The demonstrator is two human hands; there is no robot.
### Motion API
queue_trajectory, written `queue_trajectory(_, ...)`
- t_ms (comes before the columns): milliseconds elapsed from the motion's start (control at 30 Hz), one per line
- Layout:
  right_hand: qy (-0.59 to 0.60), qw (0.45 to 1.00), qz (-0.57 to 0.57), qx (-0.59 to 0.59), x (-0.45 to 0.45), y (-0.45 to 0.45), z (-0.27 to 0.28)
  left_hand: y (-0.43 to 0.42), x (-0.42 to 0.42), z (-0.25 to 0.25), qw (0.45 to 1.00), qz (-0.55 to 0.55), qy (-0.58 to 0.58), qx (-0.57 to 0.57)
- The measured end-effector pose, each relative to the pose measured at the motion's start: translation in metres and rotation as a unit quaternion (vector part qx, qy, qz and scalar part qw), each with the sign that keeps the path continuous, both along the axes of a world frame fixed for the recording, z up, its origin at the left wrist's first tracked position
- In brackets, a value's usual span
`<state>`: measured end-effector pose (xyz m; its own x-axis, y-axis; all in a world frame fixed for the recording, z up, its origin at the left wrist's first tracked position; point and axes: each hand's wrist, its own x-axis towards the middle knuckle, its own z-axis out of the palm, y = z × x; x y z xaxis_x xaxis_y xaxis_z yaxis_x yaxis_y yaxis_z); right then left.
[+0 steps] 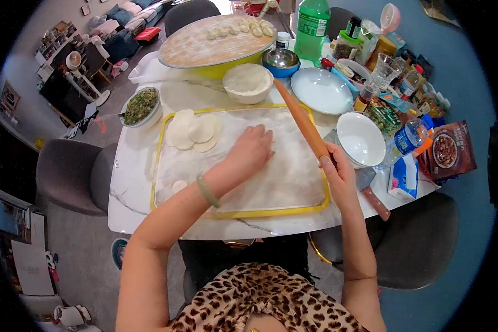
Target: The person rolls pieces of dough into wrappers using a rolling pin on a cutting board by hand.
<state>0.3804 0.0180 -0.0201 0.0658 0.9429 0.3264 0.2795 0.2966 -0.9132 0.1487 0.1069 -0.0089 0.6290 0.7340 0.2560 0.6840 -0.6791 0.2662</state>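
Note:
My right hand is wrapped around one end of a wooden rolling pin, which is raised and slants away to the upper left. Over the middle of a floured mat with a yellow rim is my left hand, its fingers curled down toward the surface; what lies under them is hidden. Round dough wrappers overlap at the mat's far left. A small dough piece rests near its left edge, partly behind my left forearm.
Beyond the mat are a bowl of flour and a large round tray bearing folded dumplings. Green filling fills a bowl at left. To the right stand a white bowl, a plate, a cleaver and bottles.

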Motion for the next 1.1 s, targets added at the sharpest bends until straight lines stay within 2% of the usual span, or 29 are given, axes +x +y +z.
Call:
queue_trajectory(133, 0.005, 1.000, 0.009, -0.010, -0.001, 0.008, 0.000, 0.028, 0.024, 0.002, 1.000, -0.005, 0.003, 0.002)
queue_trajectory(233, 0.000, 1.000, 0.012, -0.004, -0.001, 0.011, 0.002, 0.041, 0.034, 0.008, 0.998, 0.036, 0.036, -0.029)
queue_trajectory(333, -0.014, 1.000, 0.010, 0.001, 0.000, 0.018, 0.004, 0.039, 0.033, 0.003, 0.997, 0.031, 0.064, 0.000)
queue_trajectory(400, -0.024, 1.000, 0.008, 0.005, 0.000, 0.031, 0.007, 0.042, 0.028, -0.016, 0.993, -0.018, 0.025, 0.118)
queue_trajectory(433, -0.037, 0.999, 0.012, 0.005, -0.003, 0.040, 0.009, 0.041, 0.026, -0.017, 0.993, -0.020, 0.024, 0.116)
queue_trajectory(500, -0.049, 0.999, 0.017, 0.006, -0.009, 0.058, 0.009, 0.036, 0.023, -0.019, 0.998, -0.010, 0.060, 0.029)
queue_trajectory(567, -0.105, 0.994, 0.001, 0.034, -0.016, 0.076, 0.002, 0.030, 0.025, -0.020, 0.997, -0.005, 0.072, 0.019)
queue_trajectory(700, -0.117, 0.992, 0.021, 0.048, -0.019, 0.086, 0.003, 0.002, 0.019, -0.014, 0.993, -0.004, 0.119, -0.003)
queue_trajectory(833, -0.066, 0.997, 0.018, 0.018, -0.019, 0.087, 0.003, 0.028, 0.023, -0.009, 0.994, 0.021, 0.110, -0.014)
queue_trajectory(900, -0.057, 0.998, 0.019, 0.016, -0.018, 0.086, 0.004, 0.046, 0.025, -0.016, 0.999, -0.020, 0.012, -0.025)
queue_trajectory(1100, -0.066, 0.997, 0.014, 0.044, -0.011, 0.065, 0.015, 0.014, 0.009, -0.019, 0.997, -0.059, 0.046, -0.015)
